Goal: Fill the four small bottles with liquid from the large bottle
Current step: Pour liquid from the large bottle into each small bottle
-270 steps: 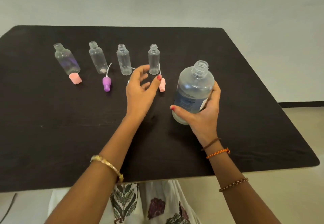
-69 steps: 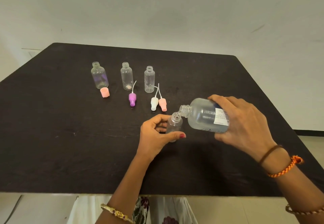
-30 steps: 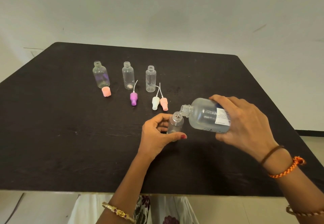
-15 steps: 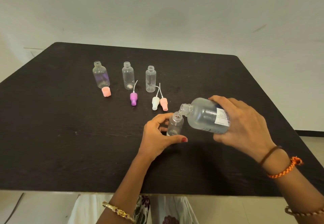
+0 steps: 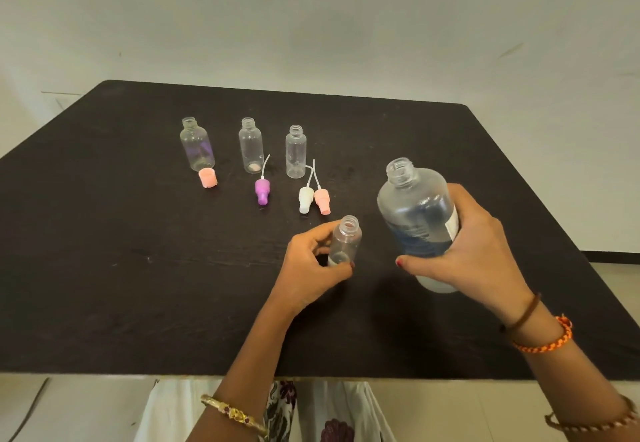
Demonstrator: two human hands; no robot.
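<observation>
My right hand grips the large clear bottle, uncapped and held nearly upright, its mouth tilted slightly to the left. Just left of it, my left hand holds a small clear bottle upright on the black table, fingers and thumb curled round its lower part. Three other small open bottles stand in a row at the back: the left, the middle and the right.
Loose caps lie in front of the row: a peach cap, a purple spray top, a white spray top and a pink spray top. The table's near edge runs just above my lap.
My right hand has swung the large bottle from its tipped pouring position back to nearly upright, away from the small bottle's mouth. My left hand still holds the small bottle.
</observation>
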